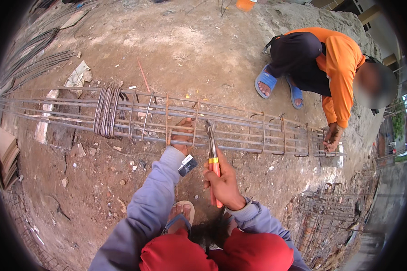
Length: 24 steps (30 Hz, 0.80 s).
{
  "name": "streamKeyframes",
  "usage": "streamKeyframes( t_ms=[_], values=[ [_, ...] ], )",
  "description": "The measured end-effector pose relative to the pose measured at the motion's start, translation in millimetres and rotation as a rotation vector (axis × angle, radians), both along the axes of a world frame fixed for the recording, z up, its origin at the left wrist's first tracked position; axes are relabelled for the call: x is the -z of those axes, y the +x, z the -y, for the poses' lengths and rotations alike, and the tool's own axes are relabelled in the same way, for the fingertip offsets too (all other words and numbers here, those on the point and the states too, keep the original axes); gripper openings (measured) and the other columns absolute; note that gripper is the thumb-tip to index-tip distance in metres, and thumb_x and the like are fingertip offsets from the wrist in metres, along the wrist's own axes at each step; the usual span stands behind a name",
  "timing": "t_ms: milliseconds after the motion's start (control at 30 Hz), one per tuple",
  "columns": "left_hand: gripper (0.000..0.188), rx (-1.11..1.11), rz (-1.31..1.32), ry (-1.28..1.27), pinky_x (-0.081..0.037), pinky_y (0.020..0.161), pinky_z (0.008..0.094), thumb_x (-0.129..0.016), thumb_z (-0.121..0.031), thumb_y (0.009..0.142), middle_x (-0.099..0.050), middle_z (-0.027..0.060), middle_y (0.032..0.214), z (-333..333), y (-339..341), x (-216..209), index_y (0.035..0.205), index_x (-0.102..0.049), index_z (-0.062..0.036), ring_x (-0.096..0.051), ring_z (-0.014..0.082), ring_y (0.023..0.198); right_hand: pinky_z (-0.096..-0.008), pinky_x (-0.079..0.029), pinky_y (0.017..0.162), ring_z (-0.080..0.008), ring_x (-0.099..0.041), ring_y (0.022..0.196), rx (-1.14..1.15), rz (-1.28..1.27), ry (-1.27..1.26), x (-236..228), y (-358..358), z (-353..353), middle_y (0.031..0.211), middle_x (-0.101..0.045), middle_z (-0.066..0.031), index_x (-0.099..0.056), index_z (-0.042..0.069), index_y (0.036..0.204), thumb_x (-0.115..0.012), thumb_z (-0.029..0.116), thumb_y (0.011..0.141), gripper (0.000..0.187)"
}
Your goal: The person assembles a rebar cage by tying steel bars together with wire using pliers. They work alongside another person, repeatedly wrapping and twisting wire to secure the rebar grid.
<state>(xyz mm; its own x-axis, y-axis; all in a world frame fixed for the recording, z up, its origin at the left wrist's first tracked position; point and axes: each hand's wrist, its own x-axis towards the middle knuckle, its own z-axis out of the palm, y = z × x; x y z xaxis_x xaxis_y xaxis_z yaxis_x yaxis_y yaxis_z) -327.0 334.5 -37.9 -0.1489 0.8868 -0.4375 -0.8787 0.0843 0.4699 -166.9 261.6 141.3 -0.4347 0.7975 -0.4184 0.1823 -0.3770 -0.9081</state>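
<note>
A long rebar cage (239, 147) of thin lengthwise bars and square stirrups lies across in front of me. My left hand (182, 137) reaches in among its bars, fingers curled around the steel beside a rusty stirrup (195, 122); the bars hide part of the fingers. My right hand (224, 183) is closed around the handles of pincers (214, 165) with red and yellow grips. Their metal jaws point away from me and lie over the cage's bars, just right of my left hand. A bunch of stirrups (108, 110) sits close together farther left on the cage.
At the right, a crouching person in an orange top (341, 67) has hands at the cage's far right end. A block (61, 119) supports the left part. Loose bars (36, 58) lie back left, boards (4, 153) at the left edge, more bent steel (321, 221) lower right.
</note>
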Motion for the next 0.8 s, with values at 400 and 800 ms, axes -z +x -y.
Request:
streamKeyframes(
  t_ms=[400, 800],
  values=[
    [0.015, -0.157, -0.202, -0.096, -0.032, 0.040, 0.0216, -0.067, -0.028, 0.101, -0.053, -0.0050, 0.069, 6, -7, -17, 0.104, -0.064, -0.0136, -0.047, 0.0044, 0.053, -0.0251, -0.053, 0.067, -0.0108, -0.056, 0.078, -0.130, -0.055, 0.256, 7, 36, 24, 0.107, -0.056, -0.0056, -0.026, 0.004, 0.162, -0.057, -0.008, 0.088, 0.081],
    [0.047, 0.179, -0.074, -0.198, -0.058, 0.074, 0.0302, -0.056, -0.041, 0.106, -0.067, 0.0113, 0.116, 32, 93, 39, 0.134, -0.055, -0.0036, -0.068, 0.0203, 0.094, -0.0234, -0.054, 0.058, -0.0095, -0.058, 0.075, 0.502, -0.052, 0.105, -19, 134, -26, 0.105, -0.058, -0.0055, -0.030, 0.007, 0.161, -0.052, -0.006, 0.093, 0.073]
  ],
)
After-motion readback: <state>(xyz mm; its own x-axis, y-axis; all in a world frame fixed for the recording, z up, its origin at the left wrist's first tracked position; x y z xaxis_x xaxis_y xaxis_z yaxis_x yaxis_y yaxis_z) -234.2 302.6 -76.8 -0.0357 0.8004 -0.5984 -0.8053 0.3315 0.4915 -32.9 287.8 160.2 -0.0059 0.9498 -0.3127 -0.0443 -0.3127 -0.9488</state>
